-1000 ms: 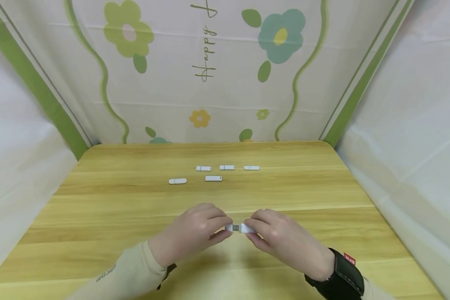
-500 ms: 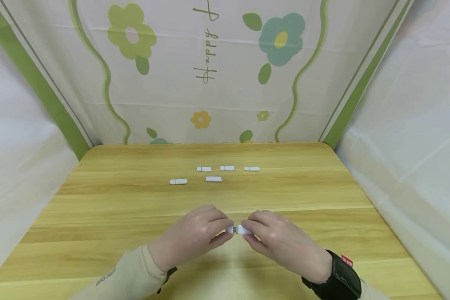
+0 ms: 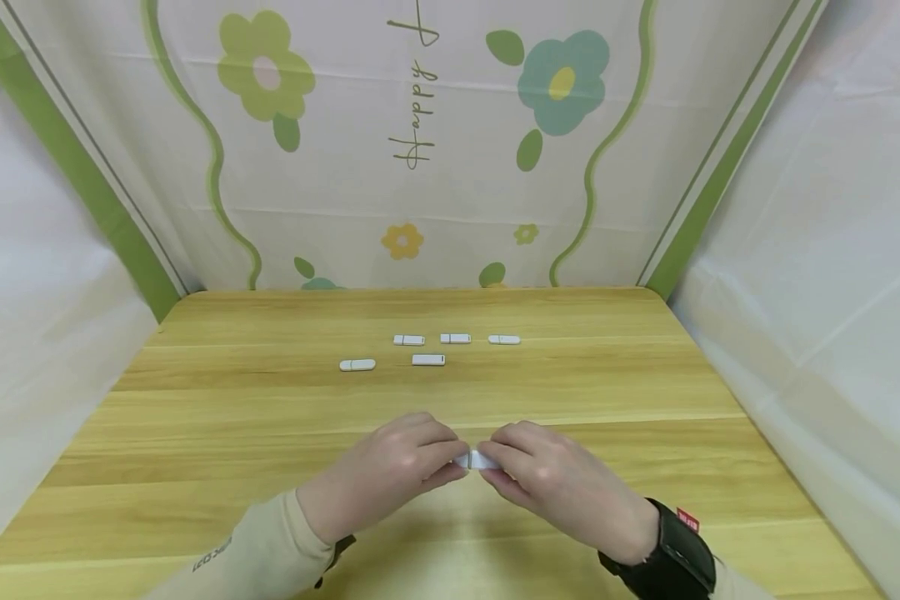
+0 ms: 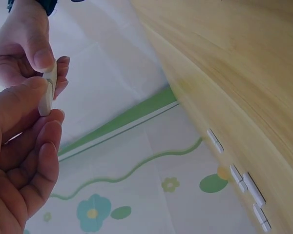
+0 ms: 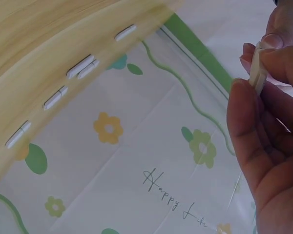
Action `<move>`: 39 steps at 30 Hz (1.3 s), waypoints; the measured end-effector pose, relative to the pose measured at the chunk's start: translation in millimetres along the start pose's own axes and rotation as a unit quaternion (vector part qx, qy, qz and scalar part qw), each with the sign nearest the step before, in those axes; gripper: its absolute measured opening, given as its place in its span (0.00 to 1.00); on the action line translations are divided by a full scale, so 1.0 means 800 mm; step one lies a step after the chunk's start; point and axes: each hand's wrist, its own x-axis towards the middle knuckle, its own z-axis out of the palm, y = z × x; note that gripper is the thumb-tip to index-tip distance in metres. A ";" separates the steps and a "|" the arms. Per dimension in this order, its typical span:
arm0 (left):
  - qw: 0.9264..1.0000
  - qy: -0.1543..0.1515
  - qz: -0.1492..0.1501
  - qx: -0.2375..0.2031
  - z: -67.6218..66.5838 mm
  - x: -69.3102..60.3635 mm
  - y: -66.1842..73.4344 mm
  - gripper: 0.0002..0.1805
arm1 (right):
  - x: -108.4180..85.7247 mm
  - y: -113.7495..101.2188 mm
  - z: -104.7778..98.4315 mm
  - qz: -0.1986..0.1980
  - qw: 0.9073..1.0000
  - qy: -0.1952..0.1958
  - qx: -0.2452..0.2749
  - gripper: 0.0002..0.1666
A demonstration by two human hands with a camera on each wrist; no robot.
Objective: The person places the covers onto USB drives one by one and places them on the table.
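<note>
Between my two hands, over the near middle of the table, is a white USB stick (image 3: 484,460) with its cap (image 3: 462,460) against its body. My left hand (image 3: 390,467) pinches the cap between thumb and fingers. From the other side my right hand (image 3: 562,479) pinches the body. A thin grey line marks the joint, and no metal plug shows there now. In the left wrist view the white stick (image 4: 48,92) is seen edge-on between both sets of fingertips. The right wrist view has the same stick (image 5: 257,70) partly covered by fingers.
Farther back on the wooden table (image 3: 270,400) lie several white USB sticks, among them a rounded one (image 3: 357,365) at left, a rectangular one (image 3: 428,360) and another rounded one (image 3: 504,340) at right. A flower-printed cloth (image 3: 330,167) hangs behind the table.
The cap and the body have come together, and the metal plug that showed between them is now covered. My right hand has moved slightly left. The sticks on the table stay put.
</note>
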 end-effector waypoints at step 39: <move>0.999 -0.013 0.037 0.007 0.054 0.022 -0.058 0.17 | 0.004 0.068 0.020 0.011 0.999 -0.041 -0.004 0.11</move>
